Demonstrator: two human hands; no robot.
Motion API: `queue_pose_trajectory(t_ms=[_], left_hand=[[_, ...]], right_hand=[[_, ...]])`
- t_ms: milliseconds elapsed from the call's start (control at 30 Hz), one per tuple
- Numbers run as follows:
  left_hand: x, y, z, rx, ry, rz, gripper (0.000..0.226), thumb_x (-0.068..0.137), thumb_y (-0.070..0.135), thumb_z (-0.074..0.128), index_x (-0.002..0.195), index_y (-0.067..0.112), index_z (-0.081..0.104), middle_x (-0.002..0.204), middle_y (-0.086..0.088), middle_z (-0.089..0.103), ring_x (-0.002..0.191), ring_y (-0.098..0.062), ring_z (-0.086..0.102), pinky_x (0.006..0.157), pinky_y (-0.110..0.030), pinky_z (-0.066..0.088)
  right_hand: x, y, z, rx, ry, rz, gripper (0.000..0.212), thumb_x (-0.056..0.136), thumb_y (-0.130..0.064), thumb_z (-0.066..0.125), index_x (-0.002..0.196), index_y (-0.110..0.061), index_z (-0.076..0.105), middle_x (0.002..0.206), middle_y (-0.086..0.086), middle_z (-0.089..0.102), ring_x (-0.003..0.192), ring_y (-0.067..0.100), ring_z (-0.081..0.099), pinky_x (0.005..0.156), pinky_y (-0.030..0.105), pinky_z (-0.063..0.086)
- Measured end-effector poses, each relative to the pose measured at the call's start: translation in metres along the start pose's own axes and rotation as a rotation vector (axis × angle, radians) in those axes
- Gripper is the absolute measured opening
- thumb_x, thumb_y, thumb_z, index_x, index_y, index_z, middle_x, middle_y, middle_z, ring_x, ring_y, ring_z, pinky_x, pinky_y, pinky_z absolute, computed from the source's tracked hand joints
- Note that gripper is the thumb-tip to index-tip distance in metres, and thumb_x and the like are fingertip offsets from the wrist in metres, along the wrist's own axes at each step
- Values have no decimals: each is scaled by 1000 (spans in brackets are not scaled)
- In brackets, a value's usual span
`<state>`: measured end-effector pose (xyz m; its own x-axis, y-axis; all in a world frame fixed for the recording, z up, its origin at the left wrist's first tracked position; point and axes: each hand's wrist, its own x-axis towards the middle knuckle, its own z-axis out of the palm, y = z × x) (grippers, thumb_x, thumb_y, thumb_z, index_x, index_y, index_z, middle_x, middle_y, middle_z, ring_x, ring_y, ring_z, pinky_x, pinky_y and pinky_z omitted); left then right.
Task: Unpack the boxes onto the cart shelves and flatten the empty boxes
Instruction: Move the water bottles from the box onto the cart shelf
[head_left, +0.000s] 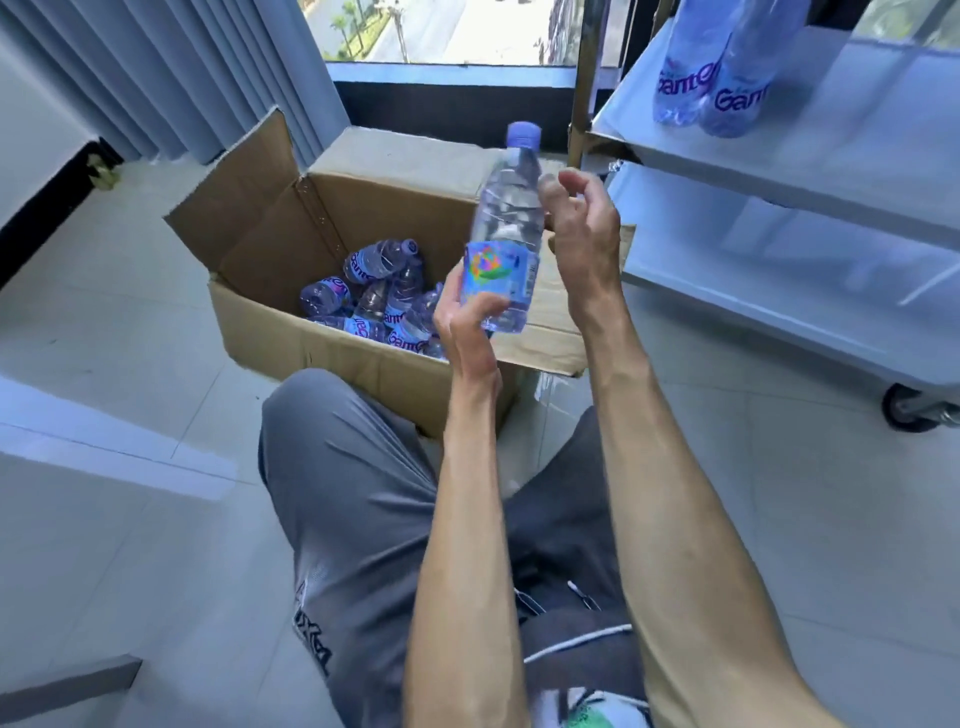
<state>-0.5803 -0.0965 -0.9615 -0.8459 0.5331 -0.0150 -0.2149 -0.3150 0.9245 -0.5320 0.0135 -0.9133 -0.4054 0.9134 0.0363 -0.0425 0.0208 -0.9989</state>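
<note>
1. Your left hand (465, 325) grips a water bottle (506, 228) by its lower half, thumb across the label, cap pointing up.
2. Your right hand (579, 234) hangs just beside the bottle's upper half, fingers loosely spread, holding nothing.
3. Below and behind your left hand sits the open cardboard box (291, 249), with more bottles (374, 296) lying jumbled inside.
4. To the right of your right hand stands the cart (810, 171); two bottles (711, 78) stand on its upper shelf.

Grey curtain (171, 67), window (441, 31), pale tiled floor (130, 322).
</note>
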Motion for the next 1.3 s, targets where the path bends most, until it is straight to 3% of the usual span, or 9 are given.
queue_pose_trajectory(t_ms=[133,233,500,733,833,1000,1100,1233,1300], left_hand=[[-40,2,6,101,-196,1,66,55,0,61,120,12,65,100,2,69,90,-14,67,76,-21,52],[-57,4,12,53,-292,-108,33,82,19,54,112,19,69,102,2,73,93,-10,69,75,-21,54],[-63,22,21,66,-611,-553,59,87,57,53,121,10,68,118,-20,67,95,-40,66,90,-50,49],[-69,28,27,143,-579,-313,51,84,24,72,125,3,50,111,-22,68,99,-36,64,88,-58,51],[-73,24,31,143,-568,-372,67,82,56,68,131,12,56,123,-18,65,109,-41,61,93,-64,45],[-65,15,41,286,-619,-595,83,88,82,23,117,20,70,108,-21,70,90,-40,64,52,-29,47],[-62,10,49,178,-610,-523,59,93,71,33,107,31,75,108,-13,72,98,-37,63,80,-58,52],[-65,-1,48,72,-501,-466,57,89,74,39,104,33,76,107,-6,74,88,-20,70,72,-38,58],[-65,-7,48,57,-469,-415,53,92,70,38,105,34,76,111,-6,73,95,-22,69,87,-50,53]], right_hand=[[-31,-19,-29,142,28,-28,44,79,-45,73,113,-20,60,97,-2,73,87,17,72,82,41,58],[-46,-24,-50,212,51,-44,38,75,-29,77,109,-17,64,95,6,74,85,27,73,80,55,58],[-64,-37,-86,503,-93,3,44,76,-19,66,117,-5,57,101,23,67,86,37,67,78,46,54],[-63,-54,-83,101,3,-22,44,76,-49,73,110,-23,63,92,-1,72,82,15,73,80,44,59],[-69,-52,-82,169,99,-24,53,72,-44,79,111,-17,56,92,5,74,75,19,75,75,45,59],[-69,-42,-97,298,27,-14,36,80,-29,75,106,-8,61,93,19,72,81,40,70,83,59,55],[-65,-48,-105,265,25,-58,29,84,-30,69,105,-10,67,94,15,73,84,33,70,78,45,56],[-57,-54,-109,16,-57,-52,29,85,-42,66,106,-23,71,99,2,74,92,20,70,72,32,55],[-57,-51,-110,-55,-75,-59,35,81,-40,75,110,-23,67,99,-3,73,87,12,70,70,27,56]])
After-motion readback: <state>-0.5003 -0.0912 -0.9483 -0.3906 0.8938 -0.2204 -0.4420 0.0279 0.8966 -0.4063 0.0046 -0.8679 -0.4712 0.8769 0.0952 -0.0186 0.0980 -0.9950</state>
